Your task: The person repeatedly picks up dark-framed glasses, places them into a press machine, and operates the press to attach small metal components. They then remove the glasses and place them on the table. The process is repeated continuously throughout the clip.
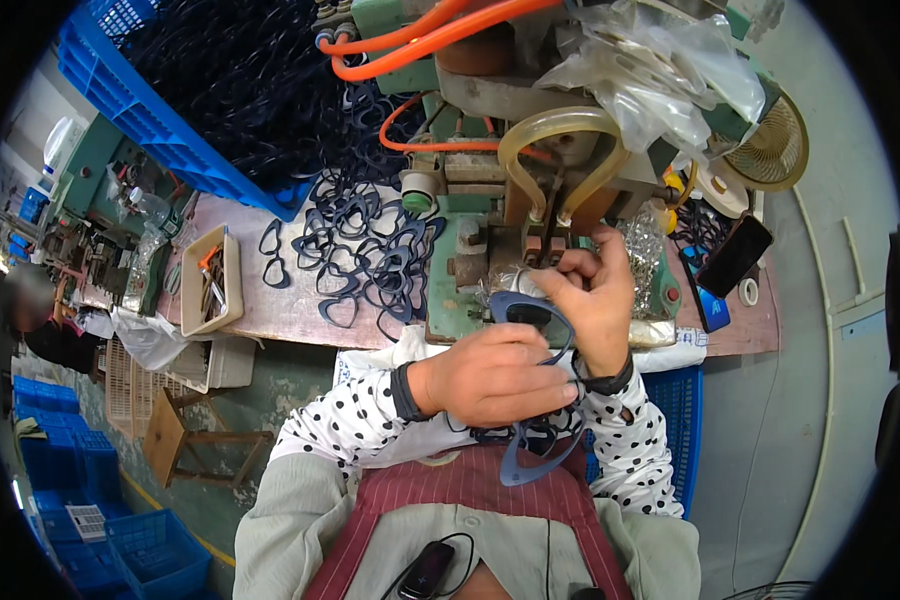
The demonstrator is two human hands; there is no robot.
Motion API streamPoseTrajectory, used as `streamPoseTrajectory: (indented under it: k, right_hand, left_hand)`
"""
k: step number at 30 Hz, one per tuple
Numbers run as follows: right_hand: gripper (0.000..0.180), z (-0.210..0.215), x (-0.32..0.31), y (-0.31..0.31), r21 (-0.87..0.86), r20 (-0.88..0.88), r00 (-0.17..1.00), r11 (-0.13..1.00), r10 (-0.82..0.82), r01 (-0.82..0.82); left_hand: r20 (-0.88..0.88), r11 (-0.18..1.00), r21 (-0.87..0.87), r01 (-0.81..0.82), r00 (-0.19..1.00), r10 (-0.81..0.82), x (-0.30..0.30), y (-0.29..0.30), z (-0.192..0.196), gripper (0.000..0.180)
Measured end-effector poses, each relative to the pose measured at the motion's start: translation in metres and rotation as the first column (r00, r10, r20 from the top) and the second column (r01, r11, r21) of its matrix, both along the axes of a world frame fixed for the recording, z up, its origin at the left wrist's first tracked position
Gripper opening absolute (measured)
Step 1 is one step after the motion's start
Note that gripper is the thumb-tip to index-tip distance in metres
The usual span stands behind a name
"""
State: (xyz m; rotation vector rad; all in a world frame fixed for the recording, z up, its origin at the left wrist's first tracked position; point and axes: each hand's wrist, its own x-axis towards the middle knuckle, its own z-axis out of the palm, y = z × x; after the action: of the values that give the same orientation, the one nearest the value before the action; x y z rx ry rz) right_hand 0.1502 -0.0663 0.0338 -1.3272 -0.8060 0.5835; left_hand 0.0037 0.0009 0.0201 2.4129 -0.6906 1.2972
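Observation:
My left hand (500,378) is closed around a dark blue eyeglass frame (530,468); one rim shows above my fingers and the other below. My right hand (598,305) is up against the machine's metal clamping head (543,248), with thumb and fingers curled together. Whatever lies between those fingertips is too small or hidden to make out. The upper rim of the held frame reaches close to my right thumb. More dark frames (485,435) lie below my left hand, over my lap. Loose frames (355,245) are spread on the bench left of the machine.
A blue crate (160,125) heaped with dark frames stands at the back left. Orange hoses (420,40) and a clear plastic bag (660,70) hang over the machine. A tool tray (190,285) sits at left. At right are a phone (735,257) and a fan (770,140).

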Motion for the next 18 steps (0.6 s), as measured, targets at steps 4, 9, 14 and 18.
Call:
streamPoseTrajectory:
  k: [4, 9, 14, 18]
  right_hand:
    - [0.048, -0.023, 0.048, -0.009, 0.038, 0.289, 0.942, 0.986, -0.169, 0.165]
    - [0.033, -0.097, 0.132, -0.055, -0.245, 0.471, 0.825, 0.852, -0.313, 0.463]
    - [0.022, -0.091, 0.105, -0.067, -0.290, 0.836, 0.546, 0.791, -0.064, 0.538]
    - [0.017, -0.103, 0.110, -0.059, -0.297, 0.833, 0.548, 0.775, -0.076, 0.558]
  left_hand:
    - [-0.129, 0.990, -0.078, 0.114, 0.984, -0.123, 0.017, 0.014, -0.013, 0.031]
    - [-0.122, 0.987, -0.078, 0.142, 0.981, -0.151, 0.020, 0.015, -0.019, 0.032]
    - [-0.123, 0.986, -0.098, 0.134, 0.982, -0.146, 0.019, 0.016, -0.024, 0.032]
    - [-0.135, 0.989, -0.083, 0.125, 0.982, -0.136, 0.018, 0.015, -0.020, 0.032]
